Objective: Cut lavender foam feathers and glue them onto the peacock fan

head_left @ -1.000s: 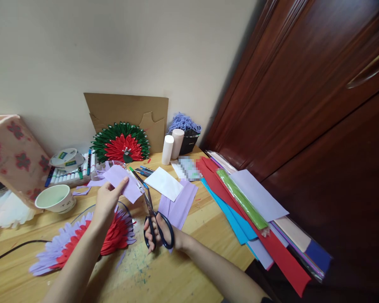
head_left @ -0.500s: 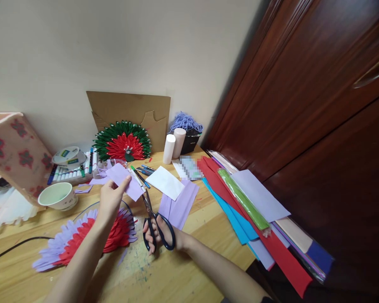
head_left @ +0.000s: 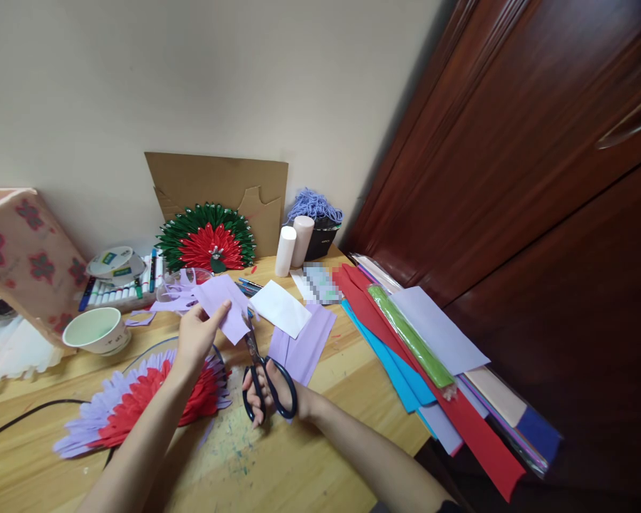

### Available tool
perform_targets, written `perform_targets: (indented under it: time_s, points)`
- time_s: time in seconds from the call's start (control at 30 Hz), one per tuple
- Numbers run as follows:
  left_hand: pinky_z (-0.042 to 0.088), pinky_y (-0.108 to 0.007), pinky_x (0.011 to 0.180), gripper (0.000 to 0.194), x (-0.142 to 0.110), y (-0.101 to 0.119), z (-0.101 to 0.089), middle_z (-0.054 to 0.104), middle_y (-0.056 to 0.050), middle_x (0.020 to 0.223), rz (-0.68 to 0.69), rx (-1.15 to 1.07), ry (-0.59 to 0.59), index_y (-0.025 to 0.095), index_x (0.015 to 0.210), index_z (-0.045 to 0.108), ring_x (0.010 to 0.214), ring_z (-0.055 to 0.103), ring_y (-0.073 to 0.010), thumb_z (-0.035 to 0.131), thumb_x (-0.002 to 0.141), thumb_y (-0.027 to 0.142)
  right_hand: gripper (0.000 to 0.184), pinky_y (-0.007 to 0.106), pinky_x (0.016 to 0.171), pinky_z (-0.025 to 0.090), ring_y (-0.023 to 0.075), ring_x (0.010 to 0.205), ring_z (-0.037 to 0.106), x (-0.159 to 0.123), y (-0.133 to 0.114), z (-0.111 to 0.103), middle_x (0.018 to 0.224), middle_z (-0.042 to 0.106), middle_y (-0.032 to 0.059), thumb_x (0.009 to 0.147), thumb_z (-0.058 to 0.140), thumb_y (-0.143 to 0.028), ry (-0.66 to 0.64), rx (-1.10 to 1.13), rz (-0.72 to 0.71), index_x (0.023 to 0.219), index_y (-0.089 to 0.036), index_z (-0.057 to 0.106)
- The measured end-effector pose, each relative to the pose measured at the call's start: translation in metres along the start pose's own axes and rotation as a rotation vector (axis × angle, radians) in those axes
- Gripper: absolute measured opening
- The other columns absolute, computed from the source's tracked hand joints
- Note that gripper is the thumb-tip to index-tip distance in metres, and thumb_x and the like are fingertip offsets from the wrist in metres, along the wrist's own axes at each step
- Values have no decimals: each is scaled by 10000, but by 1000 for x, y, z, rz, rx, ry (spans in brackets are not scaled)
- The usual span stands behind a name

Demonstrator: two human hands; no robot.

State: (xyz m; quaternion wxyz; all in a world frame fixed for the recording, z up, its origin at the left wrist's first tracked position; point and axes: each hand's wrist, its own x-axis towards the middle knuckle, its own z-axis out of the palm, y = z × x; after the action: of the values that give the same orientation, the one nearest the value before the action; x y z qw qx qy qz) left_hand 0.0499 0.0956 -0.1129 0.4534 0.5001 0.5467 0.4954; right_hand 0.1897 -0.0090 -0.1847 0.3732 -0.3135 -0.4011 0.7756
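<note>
My left hand point(head_left: 196, 333) pinches a piece of light purple paper point(head_left: 225, 306) between thumb and fingers, above the table. In my right hand point(head_left: 274, 390) is a pair of scissors point(head_left: 253, 349) with dark handles, fingers through the loops. The blades point up and away and stand at the paper's right edge, slightly parted. A white sheet point(head_left: 280, 308) and a folded light purple sheet point(head_left: 305, 342) lie just beyond the scissors. Under my left forearm sits a red and purple paper fan shape point(head_left: 104, 410), partly hidden by the arm.
A white bowl point(head_left: 97, 333) stands at left near a tray of markers point(head_left: 128, 288). Behind are a green and red fan piece point(head_left: 208, 239), cardboard point(head_left: 214, 171) and two white cylinders point(head_left: 285, 251). Coloured paper point(head_left: 441, 324) lies at right beside a wooden cabinet point(head_left: 539, 178).
My left hand has moved the purple paper right, so its edge now meets the scissor blades. The blades are closer together at the paper; my right hand stays nearly in place.
</note>
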Motion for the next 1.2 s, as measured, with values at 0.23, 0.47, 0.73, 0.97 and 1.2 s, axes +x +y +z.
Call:
perform_targets:
  time_s: [0.23, 0.47, 0.73, 0.97, 1.2]
  points:
    - [460, -278, 615, 394, -3, 3, 2, 700, -81, 797, -1, 10, 2, 103, 820, 659, 679, 615, -190, 688, 587, 419, 853, 254, 455, 440, 114, 458, 535, -3, -1, -3, 585, 491, -11, 566, 281, -864, -43, -1, -11, 917, -119, 500]
    - [460, -289, 598, 400, -3, -1, 3, 694, -81, 757, 52, -29, -23, 96, 829, 659, 662, 607, -197, 685, 599, 422, 886, 288, 530, 457, 126, 512, 547, -15, -17, 5, 635, 517, 20, 582, 230, -871, -11, -96, 45, 964, -119, 501]
    - [421, -252, 537, 363, -1, -9, 2, 652, -51, 673, 145, 31, 31, 111, 766, 643, 599, 558, -165, 618, 669, 460, 844, 281, 533, 448, 116, 496, 530, -22, -21, 8, 621, 490, -9, 635, 217, -841, 2, -172, 13, 986, -130, 508]
    - [368, -232, 516, 333, -7, -13, 8, 597, -13, 615, 214, 104, 1, 129, 713, 624, 562, 497, -134, 586, 707, 459, 848, 290, 504, 436, 123, 465, 520, -19, -13, 1, 580, 478, -24, 620, 225, -850, 27, -169, 37, 985, -131, 488]
    - [359, -225, 508, 333, -9, -15, 11, 565, -3, 596, 233, 100, -11, 139, 669, 582, 559, 487, -130, 559, 726, 466, 846, 315, 516, 449, 136, 471, 533, -18, -8, -3, 566, 482, -24, 576, 242, -874, 41, -155, 71, 938, -147, 479]
